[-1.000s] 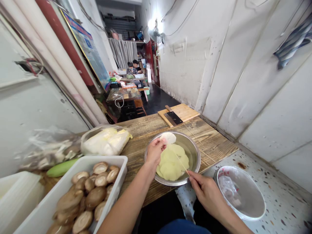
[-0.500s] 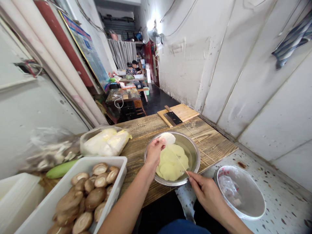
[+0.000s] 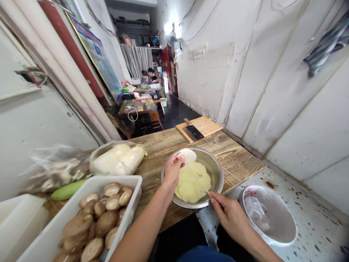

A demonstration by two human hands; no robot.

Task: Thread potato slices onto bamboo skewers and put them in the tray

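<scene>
Between the fingers and thumb of my left hand [image 3: 173, 169] is a thin pale potato slice [image 3: 188, 155], raised over the far side of a metal bowl [image 3: 219, 174]. My right hand [image 3: 227, 211], at the bowl's near right rim, pinches a thin wooden skewer [image 3: 202, 182]. The skewer slants up and left over the bowl toward the held slice; whether its tip touches the slice I cannot tell. Several yellowish potato slices [image 3: 193, 183] lie overlapping in the bowl, seemingly in water. More skewers [image 3: 231, 175] lie on the wooden table right of the bowl.
A cleaver [image 3: 194, 132] rests on a cutting board [image 3: 208, 126] at the table's far end. Left stand a white tub [image 3: 137, 182] of mushrooms [image 3: 105, 222] and bagged cabbage [image 3: 118, 158]. A lined bucket [image 3: 285, 218] is on the floor at right. A person [image 3: 151, 77] sits far back.
</scene>
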